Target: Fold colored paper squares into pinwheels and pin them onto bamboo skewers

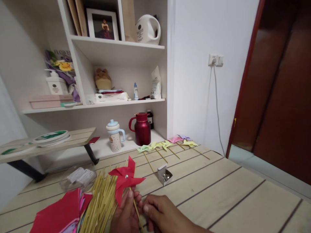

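Observation:
A red paper pinwheel (128, 179) with a silver pin at its centre stands up from a thin bamboo stick (136, 208). My left hand (125, 215) is closed round that stick just below the blades. Close beside it, my right hand (162, 210) has its fingers curled in near the stick; what they hold, if anything, is hidden. Left of the pinwheel lies a thick bundle of bamboo sticks (100, 200), partly under its blades. A pile of coloured paper sheets (58, 212), red on top, lies beside the bundle. Past my hands sits a small open box (164, 176) of shiny pins.
Several finished pinwheels (165, 144) in pale colours lie along the table's far edge. Behind them stand a red jug (143, 129) and a spotted cup (115, 137). A plastic bag (79, 178) rests at the left, near a low stand (82, 136) with plates.

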A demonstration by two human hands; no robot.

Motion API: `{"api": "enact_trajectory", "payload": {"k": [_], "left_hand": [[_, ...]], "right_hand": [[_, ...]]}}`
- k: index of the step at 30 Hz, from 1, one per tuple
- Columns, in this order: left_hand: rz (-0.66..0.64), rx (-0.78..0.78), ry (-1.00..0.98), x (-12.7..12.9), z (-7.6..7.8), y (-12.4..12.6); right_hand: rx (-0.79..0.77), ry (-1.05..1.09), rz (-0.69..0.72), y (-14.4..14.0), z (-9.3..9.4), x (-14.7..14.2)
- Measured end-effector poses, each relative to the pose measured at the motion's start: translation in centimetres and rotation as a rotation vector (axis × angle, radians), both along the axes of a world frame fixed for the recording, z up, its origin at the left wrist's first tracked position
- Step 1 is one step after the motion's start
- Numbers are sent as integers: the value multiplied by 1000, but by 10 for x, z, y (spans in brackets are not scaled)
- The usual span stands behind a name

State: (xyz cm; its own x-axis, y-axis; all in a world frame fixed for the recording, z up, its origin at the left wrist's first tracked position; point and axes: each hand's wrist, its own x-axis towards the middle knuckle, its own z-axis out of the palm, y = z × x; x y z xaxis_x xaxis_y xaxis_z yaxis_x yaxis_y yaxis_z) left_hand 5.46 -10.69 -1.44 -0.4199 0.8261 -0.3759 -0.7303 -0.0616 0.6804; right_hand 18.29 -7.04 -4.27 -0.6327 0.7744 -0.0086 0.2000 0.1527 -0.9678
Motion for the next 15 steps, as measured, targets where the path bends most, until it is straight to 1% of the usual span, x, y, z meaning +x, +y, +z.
{"api": "enact_trajectory", "payload": {"k": [2, 5, 8, 12, 13, 15], "left_hand": [[28, 14, -29, 1, -6, 3], [26, 6, -47, 0, -12, 5], [24, -1, -50, 0, -7, 4], [23, -15, -65, 7, 3, 1], [22, -24, -73, 8, 3, 0], [49, 18, -48, 9, -1, 1]], "right_hand": [[-21, -11, 3, -2, 2, 0], [-78, 13, 7, -2, -1, 1], [-80, 24, -15, 1, -8, 0], [-7, -75, -62, 4, -13, -1], [-10, -94, -63, 4, -13, -1], [-35, -93, -49, 5, -13, -2]]}}
